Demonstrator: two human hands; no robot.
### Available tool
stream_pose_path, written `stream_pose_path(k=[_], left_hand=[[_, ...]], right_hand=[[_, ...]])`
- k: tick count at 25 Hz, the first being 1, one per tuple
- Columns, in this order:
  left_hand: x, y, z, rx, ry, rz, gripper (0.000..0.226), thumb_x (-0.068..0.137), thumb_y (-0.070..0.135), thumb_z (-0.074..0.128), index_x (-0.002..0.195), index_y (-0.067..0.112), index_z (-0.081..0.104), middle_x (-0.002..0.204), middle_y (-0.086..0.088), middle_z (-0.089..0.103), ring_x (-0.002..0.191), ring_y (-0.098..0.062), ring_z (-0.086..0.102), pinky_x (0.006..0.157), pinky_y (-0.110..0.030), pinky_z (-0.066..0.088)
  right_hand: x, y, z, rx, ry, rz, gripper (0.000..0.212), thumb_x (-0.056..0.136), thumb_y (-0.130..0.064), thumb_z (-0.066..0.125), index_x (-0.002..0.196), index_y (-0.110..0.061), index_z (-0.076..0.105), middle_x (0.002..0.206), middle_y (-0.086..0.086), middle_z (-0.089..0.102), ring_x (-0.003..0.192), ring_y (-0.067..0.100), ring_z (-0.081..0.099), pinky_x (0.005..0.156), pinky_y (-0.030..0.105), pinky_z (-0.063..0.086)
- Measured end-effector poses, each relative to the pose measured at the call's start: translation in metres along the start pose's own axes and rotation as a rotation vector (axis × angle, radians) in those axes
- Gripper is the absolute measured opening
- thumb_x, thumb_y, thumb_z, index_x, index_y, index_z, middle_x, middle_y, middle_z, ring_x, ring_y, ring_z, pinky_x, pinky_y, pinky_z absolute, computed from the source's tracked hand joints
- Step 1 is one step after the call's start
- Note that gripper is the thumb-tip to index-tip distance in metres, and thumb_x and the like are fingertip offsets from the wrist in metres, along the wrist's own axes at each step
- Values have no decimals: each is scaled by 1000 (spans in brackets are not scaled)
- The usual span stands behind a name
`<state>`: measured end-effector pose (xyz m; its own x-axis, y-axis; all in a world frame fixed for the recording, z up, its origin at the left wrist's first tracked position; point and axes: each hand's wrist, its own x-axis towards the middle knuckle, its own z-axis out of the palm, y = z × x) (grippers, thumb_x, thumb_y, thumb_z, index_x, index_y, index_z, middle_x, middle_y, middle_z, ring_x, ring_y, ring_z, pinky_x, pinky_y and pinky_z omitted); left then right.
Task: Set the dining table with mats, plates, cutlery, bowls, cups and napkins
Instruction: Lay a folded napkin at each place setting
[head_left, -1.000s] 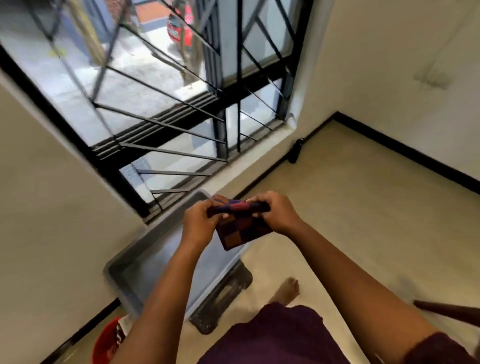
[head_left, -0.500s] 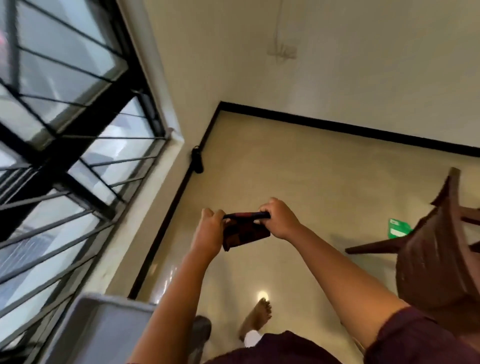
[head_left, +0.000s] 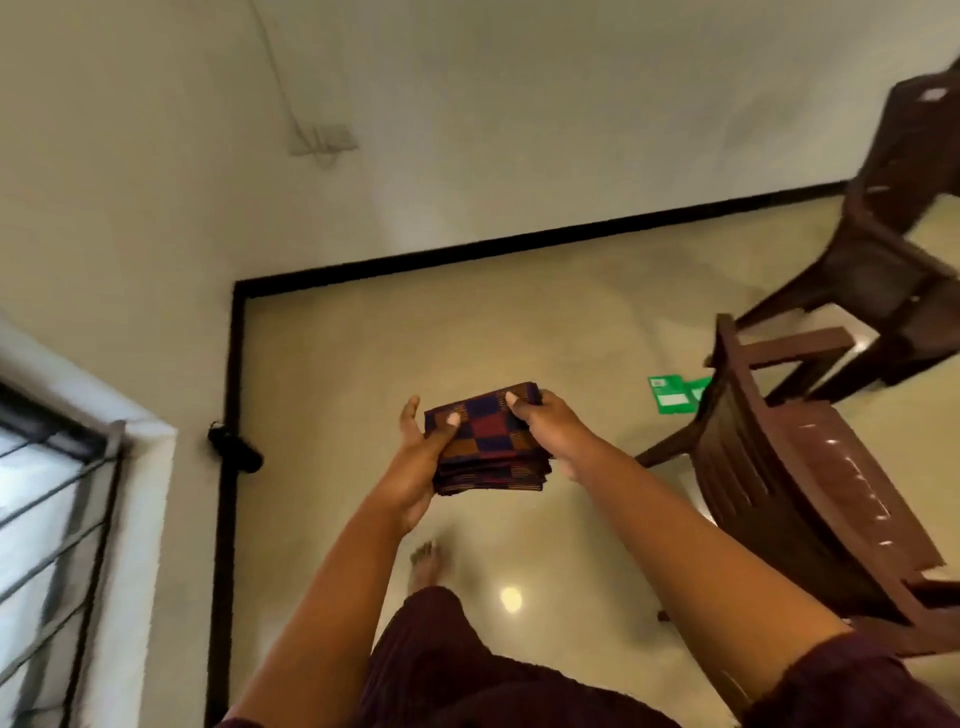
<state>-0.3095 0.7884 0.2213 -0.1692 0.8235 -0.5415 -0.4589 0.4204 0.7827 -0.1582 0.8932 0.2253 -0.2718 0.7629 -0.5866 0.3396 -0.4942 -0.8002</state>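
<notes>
**Asha:** Glossy beige floor (head_left: 363, 364) runs under everything, with a bare foot (head_left: 426, 558) just below the arms. What should the carry look like?

**Ben:** Nearest the body, both hands hold one stack of folded checked napkins (head_left: 488, 441) in mid-air, well above the floor. The left hand (head_left: 415, 462) cups it from the side and beneath, thumb pressed on top; the right hand (head_left: 550, 426) pinches the far corner, thumb on top, fingers curled under.

**Asha:** So how to do it well?

**Ben:** I'd keep the stack level and squeezed lightly from both sides, so the loose lower layers don't slide out. No worktop shows, so turning toward it comes first, I'd judge.

**Asha:** Anything near the path?

**Ben:** A brown plastic chair (head_left: 810, 499) stands close beside the right arm, and a second chair (head_left: 883, 249) beyond it. Green paper (head_left: 672, 397) lies on the floor between. Swing wide of those.

**Asha:** Containers?

**Ben:** None visible. Farthest is the cream wall (head_left: 519, 130), with a barred window (head_left: 47, 519) at the left.
</notes>
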Motion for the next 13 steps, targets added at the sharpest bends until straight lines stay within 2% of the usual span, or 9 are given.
stream_pose_path(k=[2,4,6,9,11,13], left_hand=[[44,28,15,70,-84,-21,80,97,15,56,147,48,4,128,-2,59,99,-24,67,67,-37,55],[93,60,22,126,-127,-22,80,94,3,51,147,46,8,125,-8,60,91,-25,65,60,-35,53],[138,96,27,205,-166,-11,81,91,-6,46,146,44,14,125,-14,58,90,-26,64,61,-35,54],[188,132,38,301,-247,48,87,88,-16,43,142,48,23,119,-17,61,87,-24,65,67,-38,58],[227,149,53,380,-296,120,81,85,-18,47,138,43,36,111,-11,66,89,-25,67,65,-37,58],[265,156,73,460,-325,168,65,82,-21,44,124,26,58,112,-5,68,100,-28,67,62,-33,57]], right_hand=[[30,-16,-12,87,78,90,36,94,-37,61,120,-18,45,117,8,61,102,27,64,85,41,55],[55,-35,-23,159,84,120,38,95,-29,62,125,-21,40,121,7,60,100,23,63,81,41,56],[79,-55,-36,170,57,143,42,95,-22,61,128,-35,38,119,1,61,102,18,60,73,36,51],[113,-75,-53,249,59,120,64,91,-12,65,130,-52,32,117,0,64,102,21,62,73,37,52],[143,-88,-62,375,197,30,70,88,-1,65,133,-44,33,109,4,67,92,22,67,70,36,56],[168,-100,-72,404,389,-10,61,87,3,65,131,-27,33,97,7,64,80,20,66,62,31,55]])
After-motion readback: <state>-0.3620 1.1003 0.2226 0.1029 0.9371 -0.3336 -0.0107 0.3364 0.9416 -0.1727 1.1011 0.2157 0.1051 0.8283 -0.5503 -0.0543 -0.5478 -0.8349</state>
